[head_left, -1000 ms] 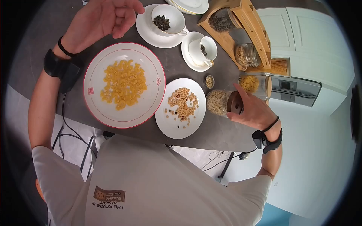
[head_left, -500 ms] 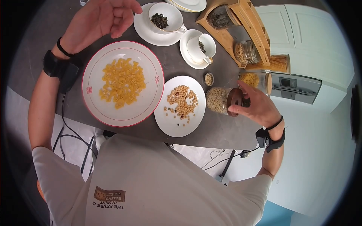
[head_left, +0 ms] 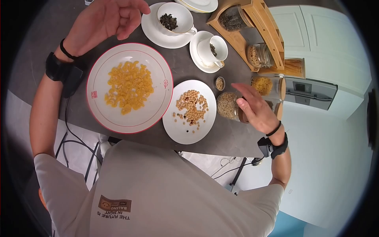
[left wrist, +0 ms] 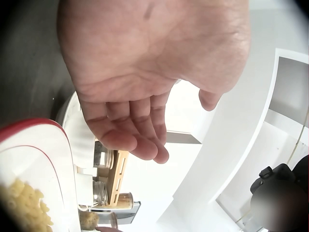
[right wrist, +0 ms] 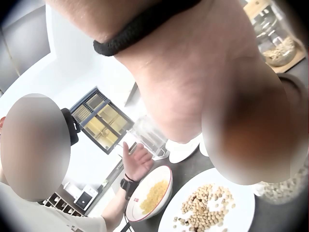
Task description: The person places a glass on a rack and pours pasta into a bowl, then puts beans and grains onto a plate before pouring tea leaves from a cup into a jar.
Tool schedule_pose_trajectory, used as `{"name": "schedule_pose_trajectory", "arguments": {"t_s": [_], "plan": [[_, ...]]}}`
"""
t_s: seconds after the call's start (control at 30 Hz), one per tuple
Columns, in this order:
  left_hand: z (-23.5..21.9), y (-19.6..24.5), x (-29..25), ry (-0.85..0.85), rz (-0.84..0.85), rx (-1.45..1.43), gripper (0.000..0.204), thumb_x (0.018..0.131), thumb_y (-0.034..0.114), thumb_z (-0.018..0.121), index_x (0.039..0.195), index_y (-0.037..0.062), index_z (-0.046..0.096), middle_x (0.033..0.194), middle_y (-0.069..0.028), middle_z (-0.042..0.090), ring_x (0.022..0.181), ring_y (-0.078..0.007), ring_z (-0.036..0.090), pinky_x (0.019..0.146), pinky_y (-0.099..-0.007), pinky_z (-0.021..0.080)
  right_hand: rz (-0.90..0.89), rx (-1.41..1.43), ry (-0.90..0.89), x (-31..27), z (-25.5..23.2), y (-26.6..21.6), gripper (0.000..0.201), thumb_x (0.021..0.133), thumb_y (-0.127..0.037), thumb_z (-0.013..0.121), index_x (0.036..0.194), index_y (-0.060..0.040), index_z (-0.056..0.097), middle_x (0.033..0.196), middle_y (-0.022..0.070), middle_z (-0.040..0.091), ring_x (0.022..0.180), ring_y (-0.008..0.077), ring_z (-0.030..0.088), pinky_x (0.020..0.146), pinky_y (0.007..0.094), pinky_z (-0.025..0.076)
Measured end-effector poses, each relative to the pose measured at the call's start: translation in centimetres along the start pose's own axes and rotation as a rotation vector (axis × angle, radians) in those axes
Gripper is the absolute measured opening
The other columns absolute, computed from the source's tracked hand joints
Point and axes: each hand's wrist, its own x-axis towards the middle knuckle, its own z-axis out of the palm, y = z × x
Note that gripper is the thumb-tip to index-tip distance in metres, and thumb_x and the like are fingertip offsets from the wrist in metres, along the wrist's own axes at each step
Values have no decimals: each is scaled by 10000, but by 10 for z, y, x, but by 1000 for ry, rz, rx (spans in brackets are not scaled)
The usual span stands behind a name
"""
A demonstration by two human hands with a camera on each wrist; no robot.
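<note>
The left hand [head_left: 104,25] is palm up with loosely bent fingers, holding nothing, above the red-rimmed plate [head_left: 94,71] of yellow pasta. In the left wrist view the same hand [left wrist: 149,72] hangs over the scene, its fingers relaxed. The right hand [head_left: 258,112], fingers extended, is over the lid end of a glass jar of grains [head_left: 227,106] and partly covers it; whether it touches cannot be told. A small bowl of grains [head_left: 220,83] lies beside that jar. Beans [head_left: 193,107] are spread on a white plate [head_left: 171,128].
Two white cups [head_left: 185,19] with dark leaves stand on saucers behind the plates. A wooden rack [head_left: 272,31] holds jars at the back right, with a jar of yellow pasta [head_left: 262,85] below it. Cables [head_left: 77,140] hang by the table's front edge.
The right hand has come away from the brown lid, opened out and shifted left across the jar's end. The left hand has hardly moved.
</note>
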Motion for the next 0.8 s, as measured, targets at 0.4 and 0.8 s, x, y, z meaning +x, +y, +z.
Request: {"name": "schedule_pose_trajectory", "arguments": {"t_s": [0.4, 0.8], "plan": [[-2, -6, 1, 58, -37, -26, 844, 1015, 700, 351, 1167, -78, 641, 874, -162, 692, 734, -241, 645, 671, -314, 497, -144, 45, 337, 2, 45, 24, 228, 941, -146, 571, 1106, -49, 697, 1040, 136, 647, 967, 333, 603, 892, 417, 457], [-9, -13, 2, 73, 6, -6, 824, 1015, 692, 366, 1181, -67, 641, 873, -163, 690, 724, -251, 643, 679, -329, 499, -180, -41, 336, 7, 46, 22, 270, 884, -125, 607, 1136, -80, 694, 1021, 111, 638, 943, 308, 589, 850, 411, 442]]}}
